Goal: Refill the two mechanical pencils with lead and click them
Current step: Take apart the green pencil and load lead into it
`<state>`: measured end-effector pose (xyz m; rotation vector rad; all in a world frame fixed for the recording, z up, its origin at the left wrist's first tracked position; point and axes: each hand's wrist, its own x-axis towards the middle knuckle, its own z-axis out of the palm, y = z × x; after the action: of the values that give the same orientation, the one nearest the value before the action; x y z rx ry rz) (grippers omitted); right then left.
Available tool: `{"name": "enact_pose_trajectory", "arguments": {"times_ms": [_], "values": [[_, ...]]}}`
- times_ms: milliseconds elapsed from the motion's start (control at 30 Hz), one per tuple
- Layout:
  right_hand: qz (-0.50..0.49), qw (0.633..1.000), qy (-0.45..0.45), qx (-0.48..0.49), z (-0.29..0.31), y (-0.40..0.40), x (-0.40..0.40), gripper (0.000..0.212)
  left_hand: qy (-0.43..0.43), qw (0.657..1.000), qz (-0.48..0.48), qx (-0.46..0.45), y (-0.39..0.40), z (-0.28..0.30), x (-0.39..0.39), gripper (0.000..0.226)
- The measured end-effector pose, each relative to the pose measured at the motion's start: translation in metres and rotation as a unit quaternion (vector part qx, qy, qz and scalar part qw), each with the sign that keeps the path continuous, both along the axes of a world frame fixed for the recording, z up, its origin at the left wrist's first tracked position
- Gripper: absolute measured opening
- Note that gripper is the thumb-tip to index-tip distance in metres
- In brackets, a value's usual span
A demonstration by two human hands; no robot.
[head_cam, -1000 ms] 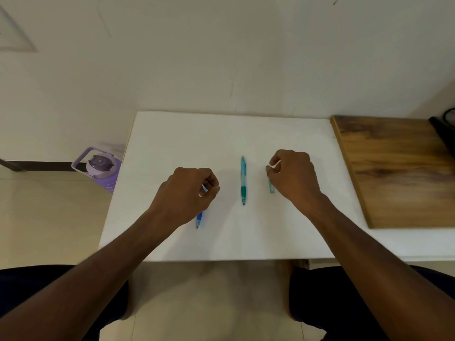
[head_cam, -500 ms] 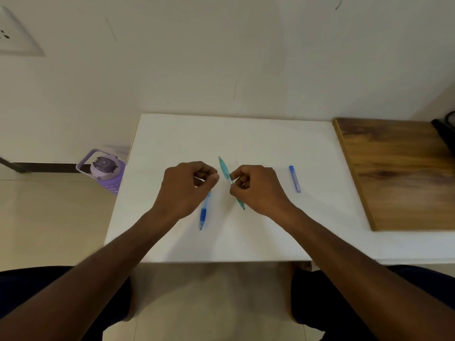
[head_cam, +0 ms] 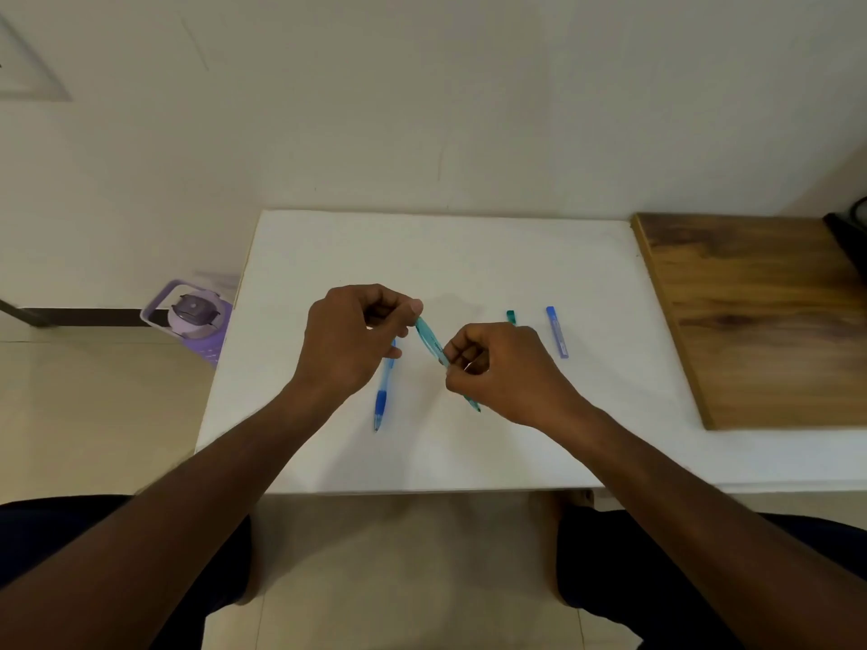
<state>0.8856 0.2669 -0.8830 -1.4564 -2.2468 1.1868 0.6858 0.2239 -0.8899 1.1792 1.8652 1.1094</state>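
Above the middle of the white table [head_cam: 422, 255], you hold the teal mechanical pencil [head_cam: 429, 340] between both hands, tilted so that its top end points up and to the left and its tip [head_cam: 476, 408] points down toward you on the right. Your left hand [head_cam: 352, 340] is curled, and its thumb and forefinger pinch the pencil's top end. Your right hand [head_cam: 502, 368] is curled round the lower part of the barrel, so the grip section is hidden and only the tip pokes out below your palm. The pencil is lifted off the table rather than lying on it.

Just under your left hand lies the blue mechanical pencil [head_cam: 382, 396], flat on the table, its tip pointing toward you and its upper end covered by your knuckles. Neither hand touches it as far as you can see.

Beyond your right hand, a small teal cap [head_cam: 511, 315] sits on the table, partly hidden behind your knuckles. Just to the right of it lies the blue lead case [head_cam: 557, 331], a slim tube resting lengthwise, apart from both hands.

Along the right edge of the white table sits a wooden board [head_cam: 760, 321]. On the floor to the left, close to the table's corner, stands a purple bottle [head_cam: 192, 316] with a handle. Your knees in dark trousers [head_cam: 657, 579] show at the bottom, on either side of the tiled floor.
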Motion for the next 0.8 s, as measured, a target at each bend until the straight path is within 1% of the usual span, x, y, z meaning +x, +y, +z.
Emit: {"name": "enact_pose_trajectory", "arguments": {"times_ms": [100,200,267,300,367,433,467,500,600,700,767,800], "values": [[0.007,0.998,-0.032,0.048,0.004,0.001,0.007,0.016,0.005,1.0,-0.006,-0.022,0.003,-0.001,0.007,0.021],[0.028,0.992,-0.092,0.077,0.003,0.001,0.017,0.016,-0.013,0.999,0.032,-0.029,0.008,0.002,0.005,0.03],[0.018,0.991,-0.106,0.081,0.003,0.001,0.024,0.016,0.002,0.999,0.046,-0.012,0.011,0.004,-0.006,0.026],[0.0,0.993,-0.092,0.08,0.003,0.002,0.027,0.015,0.029,0.999,0.028,-0.003,0.012,0.003,-0.011,0.021],[-0.036,0.994,-0.062,0.084,0.005,0.005,0.032,0.015,0.127,0.99,-0.06,-0.013,0.01,-0.004,-0.011,0.014],[-0.044,0.993,-0.06,0.087,0.006,0.009,0.033,0.015,0.237,0.96,-0.146,-0.036,0.006,-0.017,0.0,0.011],[-0.039,0.993,-0.064,0.086,0.005,0.01,0.033,0.015,0.268,0.948,-0.165,-0.049,0.005,-0.023,0.005,0.011],[-0.034,0.994,-0.068,0.083,0.005,0.01,0.032,0.014,0.277,0.944,-0.169,-0.063,0.004,-0.027,0.009,0.013],[-0.03,0.994,-0.072,0.072,0.004,0.008,0.028,0.015,0.279,0.944,-0.153,-0.081,0.003,-0.034,0.012,0.026],[-0.028,0.995,-0.073,0.064,0.004,0.009,0.025,0.017,0.282,0.946,-0.14,-0.078,0.006,-0.032,0.013,0.03],[-0.028,0.995,-0.075,0.065,0.006,0.01,0.022,0.017,0.237,0.964,-0.111,-0.056,0.01,-0.024,0.012,0.03],[-0.027,0.995,-0.077,0.065,0.006,0.011,0.021,0.017,0.19,0.976,-0.094,-0.045,0.013,-0.02,0.01,0.029]]}}
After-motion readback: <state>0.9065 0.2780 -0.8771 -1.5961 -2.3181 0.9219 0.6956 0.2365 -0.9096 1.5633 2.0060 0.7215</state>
